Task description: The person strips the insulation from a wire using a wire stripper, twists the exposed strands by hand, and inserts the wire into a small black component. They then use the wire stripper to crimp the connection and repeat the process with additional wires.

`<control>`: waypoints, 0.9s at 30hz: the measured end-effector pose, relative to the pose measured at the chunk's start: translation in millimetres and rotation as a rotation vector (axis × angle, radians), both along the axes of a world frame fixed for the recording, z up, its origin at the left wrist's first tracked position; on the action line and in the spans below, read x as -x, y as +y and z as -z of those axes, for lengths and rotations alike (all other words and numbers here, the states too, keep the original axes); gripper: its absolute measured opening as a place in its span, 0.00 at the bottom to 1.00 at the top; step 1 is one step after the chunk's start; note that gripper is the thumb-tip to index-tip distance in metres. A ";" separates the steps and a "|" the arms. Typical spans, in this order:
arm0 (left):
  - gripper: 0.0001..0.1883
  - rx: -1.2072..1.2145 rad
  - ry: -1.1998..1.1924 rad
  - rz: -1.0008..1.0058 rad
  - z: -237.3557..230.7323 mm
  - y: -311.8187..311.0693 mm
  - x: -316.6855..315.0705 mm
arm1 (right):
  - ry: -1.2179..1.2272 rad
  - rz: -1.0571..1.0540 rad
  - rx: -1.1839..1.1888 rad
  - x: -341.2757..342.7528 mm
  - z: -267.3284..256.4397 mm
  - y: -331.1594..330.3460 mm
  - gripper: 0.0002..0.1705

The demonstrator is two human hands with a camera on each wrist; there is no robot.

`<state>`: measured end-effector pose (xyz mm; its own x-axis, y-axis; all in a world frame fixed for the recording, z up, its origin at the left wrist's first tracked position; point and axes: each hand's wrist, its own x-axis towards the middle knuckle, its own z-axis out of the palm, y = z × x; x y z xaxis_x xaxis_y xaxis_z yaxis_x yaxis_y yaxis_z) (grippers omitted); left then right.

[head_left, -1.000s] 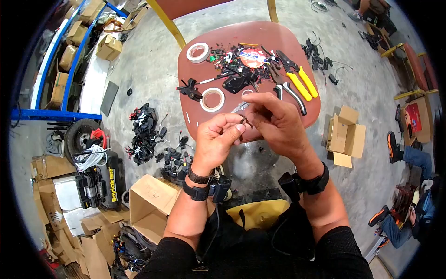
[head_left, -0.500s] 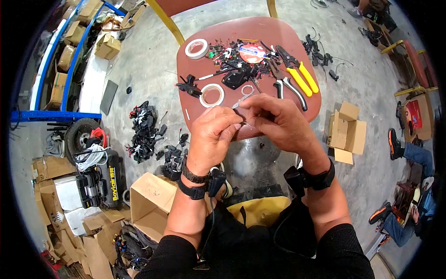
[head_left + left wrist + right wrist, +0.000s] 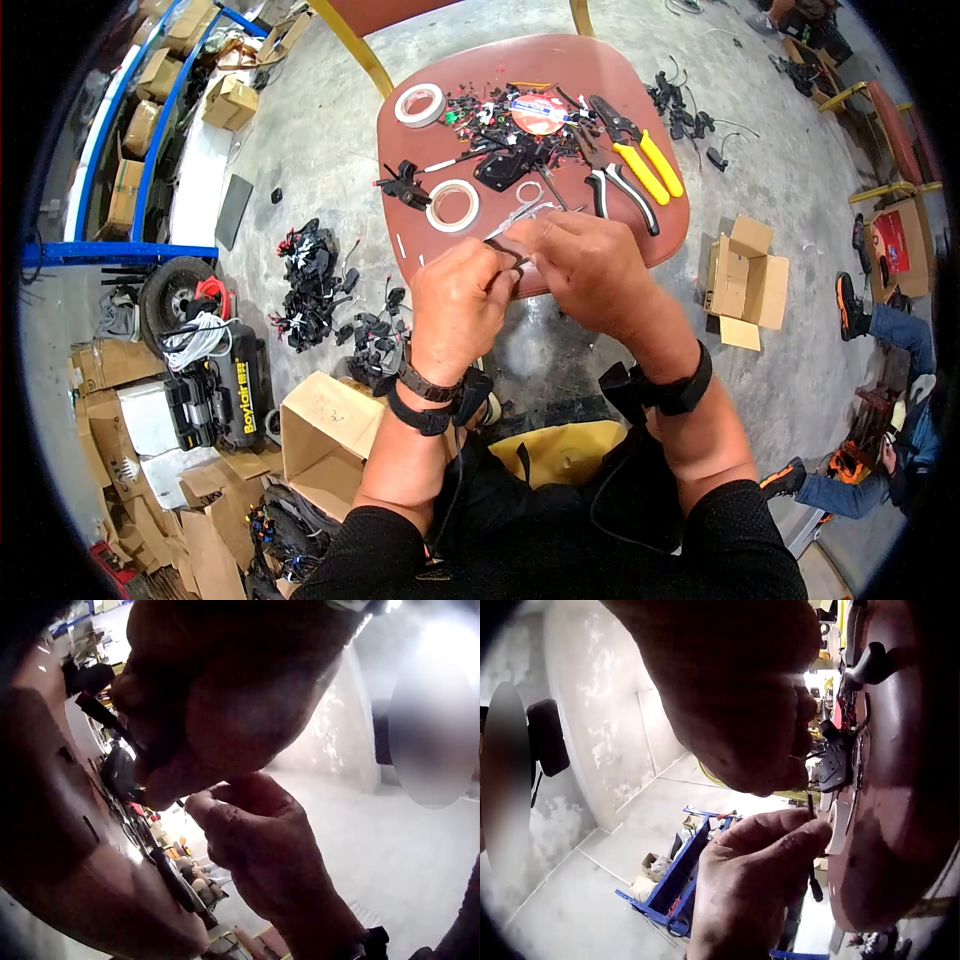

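Over the near edge of the red chair seat (image 3: 405, 110), the left hand (image 3: 460, 300) pinches a thin dark cable piece (image 3: 520, 263) between thumb and fingertips. In the right wrist view, a dark end (image 3: 815, 889) of the piece sticks out below the left hand (image 3: 742, 862). The right hand (image 3: 600, 270) is curled, its thumb and finger pinching at the other end; the exact contact is mostly hidden. From the left wrist view, the right hand (image 3: 262, 847) meets the left fingertips. Beyond the hands lies a clear plastic strip (image 3: 522, 212).
On the seat are tape rolls (image 3: 453, 206), a pile of small connectors (image 3: 490, 120), yellow-handled pliers (image 3: 648, 168) and black-and-white pliers (image 3: 625, 195). Cardboard boxes (image 3: 748, 285), dark parts (image 3: 310, 285) and an air compressor (image 3: 240, 385) stand around on the floor. Another person's leg (image 3: 845, 492) shows at right.
The right hand's thumb and fingers have come together near the left fingertips, where they stood apart before. The left hand has turned slightly. At right, the other person's foot has shifted left.
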<state>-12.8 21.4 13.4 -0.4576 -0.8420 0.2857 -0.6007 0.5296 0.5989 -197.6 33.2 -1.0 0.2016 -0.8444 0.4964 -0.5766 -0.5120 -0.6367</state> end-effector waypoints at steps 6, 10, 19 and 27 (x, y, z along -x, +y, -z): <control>0.06 -0.193 0.183 -0.120 -2.4 7.4 12.2 | 0.033 0.073 0.162 -3.2 -3.0 -1.3 0.19; 0.08 -0.279 0.305 -0.130 4.8 7.8 14.4 | -0.022 0.102 0.208 -5.7 1.2 -5.0 0.20; 0.06 -0.574 0.508 -0.148 15.3 6.8 9.0 | -0.265 0.071 -0.016 -4.8 -2.0 -1.3 0.22; 0.05 -0.338 0.434 -0.064 19.7 2.4 5.5 | -0.491 -0.053 -0.367 2.7 -7.0 3.6 0.16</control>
